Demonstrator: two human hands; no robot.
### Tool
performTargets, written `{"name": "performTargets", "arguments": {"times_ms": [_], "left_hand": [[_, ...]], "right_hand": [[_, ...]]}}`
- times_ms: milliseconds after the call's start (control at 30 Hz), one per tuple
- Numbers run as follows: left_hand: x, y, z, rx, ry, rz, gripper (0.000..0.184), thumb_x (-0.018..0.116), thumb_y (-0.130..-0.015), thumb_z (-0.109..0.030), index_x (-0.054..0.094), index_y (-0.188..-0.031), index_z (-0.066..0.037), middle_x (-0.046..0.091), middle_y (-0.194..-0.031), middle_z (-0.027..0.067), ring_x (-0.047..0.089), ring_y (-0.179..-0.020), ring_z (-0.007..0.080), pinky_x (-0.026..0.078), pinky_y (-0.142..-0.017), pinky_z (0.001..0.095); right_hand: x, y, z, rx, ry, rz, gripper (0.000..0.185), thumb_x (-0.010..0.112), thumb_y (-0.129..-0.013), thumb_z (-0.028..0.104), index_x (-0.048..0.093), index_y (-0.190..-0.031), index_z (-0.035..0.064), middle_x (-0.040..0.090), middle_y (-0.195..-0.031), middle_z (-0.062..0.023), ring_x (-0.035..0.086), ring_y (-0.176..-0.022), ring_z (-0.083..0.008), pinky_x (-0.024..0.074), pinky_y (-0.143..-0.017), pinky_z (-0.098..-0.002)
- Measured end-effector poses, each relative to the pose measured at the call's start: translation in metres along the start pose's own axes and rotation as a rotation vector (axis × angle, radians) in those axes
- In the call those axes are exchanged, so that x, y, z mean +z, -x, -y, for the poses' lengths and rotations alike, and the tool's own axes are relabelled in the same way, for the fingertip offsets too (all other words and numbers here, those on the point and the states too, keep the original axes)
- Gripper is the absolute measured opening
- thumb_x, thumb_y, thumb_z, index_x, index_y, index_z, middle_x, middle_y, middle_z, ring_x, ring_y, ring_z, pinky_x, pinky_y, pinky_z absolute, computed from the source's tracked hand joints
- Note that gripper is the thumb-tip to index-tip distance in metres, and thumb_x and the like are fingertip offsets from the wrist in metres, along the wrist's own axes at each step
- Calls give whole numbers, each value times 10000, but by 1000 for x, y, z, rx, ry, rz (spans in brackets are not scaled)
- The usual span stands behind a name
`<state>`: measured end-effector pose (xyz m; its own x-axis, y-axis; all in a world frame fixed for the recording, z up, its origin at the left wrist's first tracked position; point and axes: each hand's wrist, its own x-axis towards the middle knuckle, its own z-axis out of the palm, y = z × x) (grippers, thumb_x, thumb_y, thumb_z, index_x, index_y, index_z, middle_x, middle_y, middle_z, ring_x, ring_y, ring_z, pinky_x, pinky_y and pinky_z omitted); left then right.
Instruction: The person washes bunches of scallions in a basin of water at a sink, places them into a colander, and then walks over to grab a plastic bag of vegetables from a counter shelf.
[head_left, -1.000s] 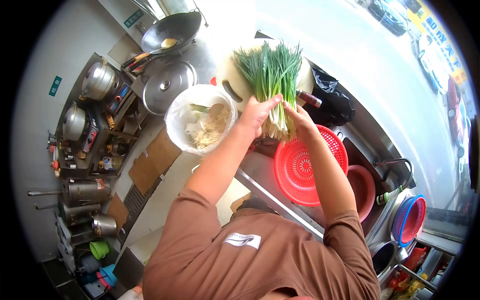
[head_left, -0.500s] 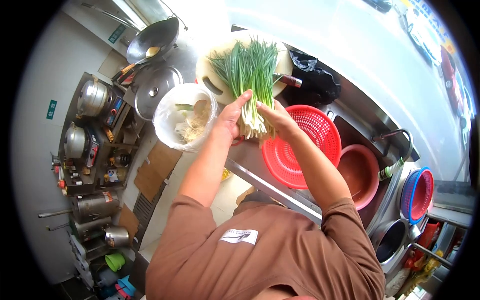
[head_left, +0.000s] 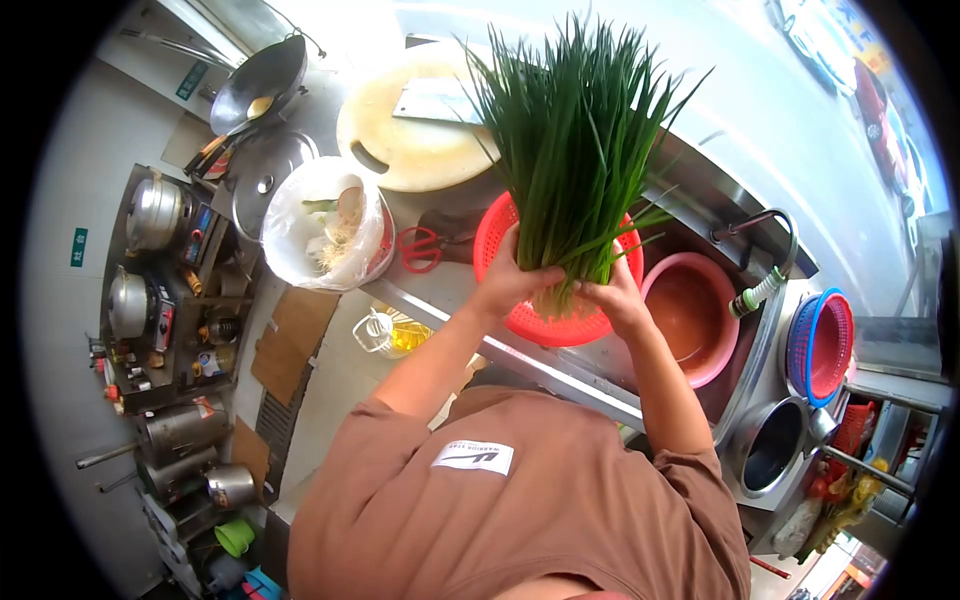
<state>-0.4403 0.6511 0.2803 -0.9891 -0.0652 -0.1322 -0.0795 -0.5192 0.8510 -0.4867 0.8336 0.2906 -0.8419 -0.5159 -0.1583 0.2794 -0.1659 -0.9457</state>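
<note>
A large bunch of long green stalks [head_left: 575,140] stands upright between my hands, its leafy tips pointing away from me. My left hand [head_left: 512,278] is wrapped round the lower left side of the bunch. On the lower right side, my right hand [head_left: 618,298] grips the same stalks. Beneath the bunch is a red perforated basket [head_left: 495,225], partly hidden by the stalks and hands. Left of it lies a round cutting board [head_left: 415,150] with a cleaver [head_left: 435,100] on it; the greens cover part of the blade.
A lined white bucket [head_left: 290,235] holds root trimmings. Beside it lie red-handled scissors [head_left: 420,250]. A pink basin [head_left: 690,320] sits right of the basket, near a tap [head_left: 765,290]. A wok [head_left: 260,85] and a metal lid [head_left: 265,185] are at the upper left.
Both hands have carried the bunch off the cutting board, rightward over the red basket and closer to the camera. The cleaver's blade is now exposed. The whole view has shifted.
</note>
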Motion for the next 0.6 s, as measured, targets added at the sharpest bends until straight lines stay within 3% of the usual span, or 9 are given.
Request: {"name": "performTargets", "arguments": {"times_ms": [67, 133, 200, 367, 433, 500, 533, 567, 600], "left_hand": [[-22, -14, 34, -63, -154, -65, 680, 725, -742, -15, 385, -1331, -21, 534, -1227, 100, 529, -1141, 210, 433, -981, 338], [-42, -25, 59, -226, -511, -241, 658, 654, -719, 41, 372, -1314, 30, 534, -1218, 129, 536, -1125, 220, 432, -976, 332], [-52, -33, 71, -178, -503, -265, 650, 631, -711, 48, 369, -1305, 53, 534, -1215, 139, 538, -1122, 224, 429, -978, 329], [-59, -28, 77, -58, -565, -337, 719, 597, -721, 25, 294, -1368, 100, 486, -1306, 189, 477, -1225, 245, 361, -1048, 324], [-56, -10, 63, 44, -767, -328, 757, 624, -730, -13, 279, -1397, 84, 423, -1374, 226, 417, -1293, 295, 324, -1084, 356], [-48, 8, 42, 433, -1267, -382, 766, 666, -728, -60, 308, -1394, 60, 365, -1413, 257, 374, -1319, 350, 301, -1103, 401], [-53, 12, 37, 398, -1277, -429, 774, 689, -725, -89, 323, -1395, 39, 295, -1447, 280, 312, -1346, 389, 270, -1118, 433], [-63, 10, 42, 405, -1316, -512, 716, 689, -728, -94, 363, -1348, 58, 417, -1369, 271, 449, -1246, 380, 351, -1060, 432], [-78, 5, 49, 151, -896, -467, 672, 683, -736, -77, 389, -1327, 51, 485, -1304, 243, 511, -1174, 339, 397, -1014, 415]], "right_hand": [[-23, -8, -27, 114, -34, -98, 651, 656, -759, -52, 376, -1339, 47, 556, -1190, -77, 545, -1105, -196, 433, -959, -335], [-39, -18, -62, 137, -1, -147, 631, 647, -754, -57, 392, -1321, 46, 565, -1166, -71, 555, -1073, -190, 442, -939, -330], [-41, -21, -74, 160, -25, -218, 594, 629, -747, -64, 413, -1289, 48, 579, -1117, -52, 576, -994, -172, 458, -895, -321], [-40, -20, -80, 124, 20, -258, 658, 630, -743, -59, 380, -1343, 46, 552, -1161, -63, 551, -1045, -174, 449, -914, -310], [-39, -19, -81, 16, 147, -255, 719, 646, -737, -34, 346, -1386, 41, 526, -1221, -83, 518, -1122, -199, 422, -968, -319], [-35, -14, -78, -82, 277, -252, 772, 671, -722, -20, 325, -1409, 39, 492, -1284, -91, 488, -1179, -218, 388, -1017, -334], [-30, -11, -74, -139, 508, -297, 797, 686, -712, -6, 315, -1416, 32, 480, -1307, -108, 473, -1204, -236, 368, -1037, -348], [-26, -11, -68, -197, 741, -341, 824, 701, -702, 8, 305, -1424, 25, 468, -1329, -125, 459, -1230, -255, 348, -1057, -361], [-19, -11, -56, -162, 573, -323, 836, 725, -699, 46, 301, -1418, 3, 448, -1349, -165, 412, -1284, -291, 309, -1084, -384]]}}
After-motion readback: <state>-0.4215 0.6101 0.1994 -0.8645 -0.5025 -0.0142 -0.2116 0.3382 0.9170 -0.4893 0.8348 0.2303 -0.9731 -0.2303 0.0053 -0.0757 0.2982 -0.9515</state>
